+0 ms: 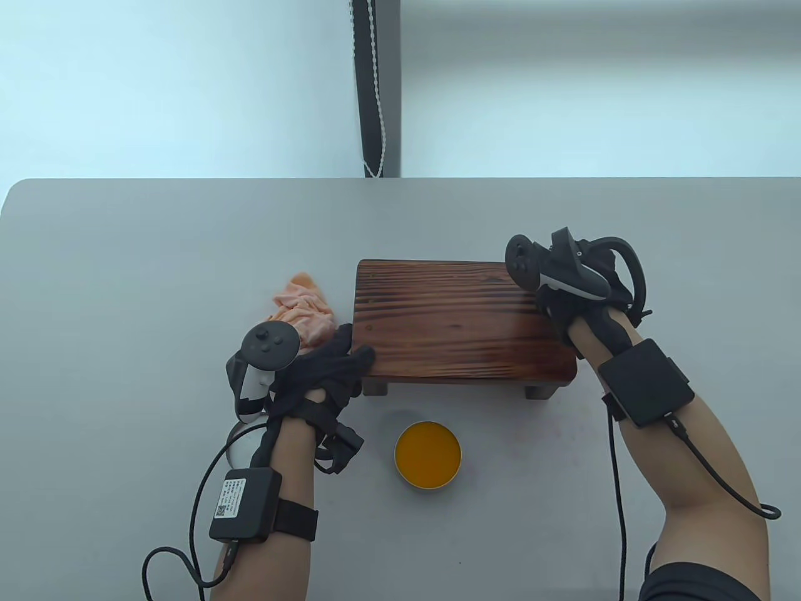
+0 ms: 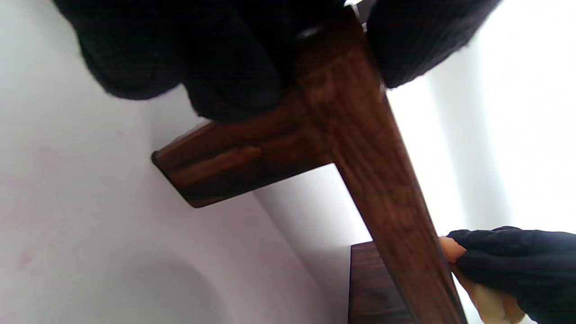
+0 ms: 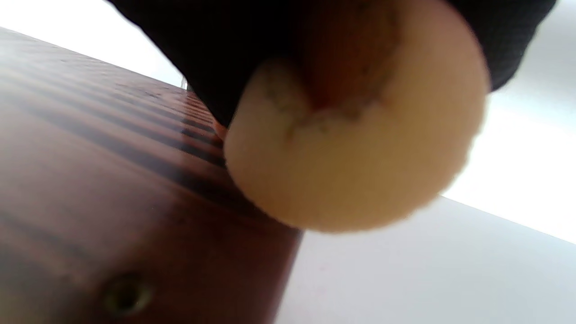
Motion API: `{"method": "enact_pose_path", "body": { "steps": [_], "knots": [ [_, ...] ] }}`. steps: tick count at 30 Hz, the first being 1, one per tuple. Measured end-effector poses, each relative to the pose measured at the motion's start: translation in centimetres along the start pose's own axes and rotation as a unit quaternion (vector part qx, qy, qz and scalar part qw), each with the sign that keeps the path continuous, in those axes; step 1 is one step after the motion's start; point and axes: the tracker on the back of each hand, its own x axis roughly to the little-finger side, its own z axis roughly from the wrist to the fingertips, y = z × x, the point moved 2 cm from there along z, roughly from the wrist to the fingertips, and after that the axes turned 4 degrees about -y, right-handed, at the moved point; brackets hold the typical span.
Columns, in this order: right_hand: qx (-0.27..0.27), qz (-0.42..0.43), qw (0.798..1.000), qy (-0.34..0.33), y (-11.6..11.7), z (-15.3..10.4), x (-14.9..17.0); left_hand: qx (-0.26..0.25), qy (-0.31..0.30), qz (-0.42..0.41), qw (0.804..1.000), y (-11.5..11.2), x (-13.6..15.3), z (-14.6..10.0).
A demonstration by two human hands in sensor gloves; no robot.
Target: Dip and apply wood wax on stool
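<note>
A dark wooden stool (image 1: 460,319) stands mid-table. My left hand (image 1: 341,369) grips its front left corner, thumb on top; in the left wrist view my fingers (image 2: 234,67) wrap the stool's edge (image 2: 369,171). My right hand (image 1: 563,307) is at the stool's right end and holds a round cream sponge pad (image 3: 355,148) against the top near the right edge (image 3: 135,189); the pad also shows in the left wrist view (image 2: 477,297). An open tin of orange wax (image 1: 428,456) sits in front of the stool, between my arms.
A crumpled peach cloth (image 1: 303,310) lies left of the stool, just behind my left hand. A round pale lid (image 1: 241,438) shows partly under my left wrist. The table's far edge (image 1: 400,180) meets a wall with a hanging cord.
</note>
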Motion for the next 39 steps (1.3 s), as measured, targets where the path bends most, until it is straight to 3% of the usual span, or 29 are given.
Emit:
{"method": "enact_pose_path", "body": {
  "steps": [5,11,14,18,22,26,34,39],
  "knots": [
    [0.021,-0.008,0.998,0.054,0.5,1.9,1.9,0.005,0.004,0.007,1.0,0.1,-0.1,0.0],
    [-0.041,-0.028,0.999,0.013,-0.1,-0.1,0.7,-0.001,0.002,-0.001,1.0,0.0,0.0,0.0],
    [-0.029,-0.032,0.999,0.02,-0.1,0.6,0.2,0.002,0.003,0.001,1.0,0.0,0.0,0.0],
    [-0.002,-0.028,0.998,0.062,0.5,1.5,2.0,0.001,0.001,0.002,1.0,0.0,0.1,0.0],
    [-0.028,-0.029,0.998,0.039,0.5,0.0,2.3,-0.001,-0.003,-0.007,1.0,-0.1,0.2,0.0],
    [-0.015,-0.014,1.0,0.015,0.3,-0.8,1.3,-0.006,-0.005,-0.002,1.0,-0.2,0.1,-0.1],
    [0.015,0.028,0.996,0.089,1.3,0.9,4.4,-0.004,-0.005,0.002,1.0,-0.2,0.1,-0.1],
    [0.033,0.069,0.992,0.105,0.8,-0.2,6.1,-0.031,0.004,0.08,0.996,-0.3,-1.5,-0.9]
  ]
}}
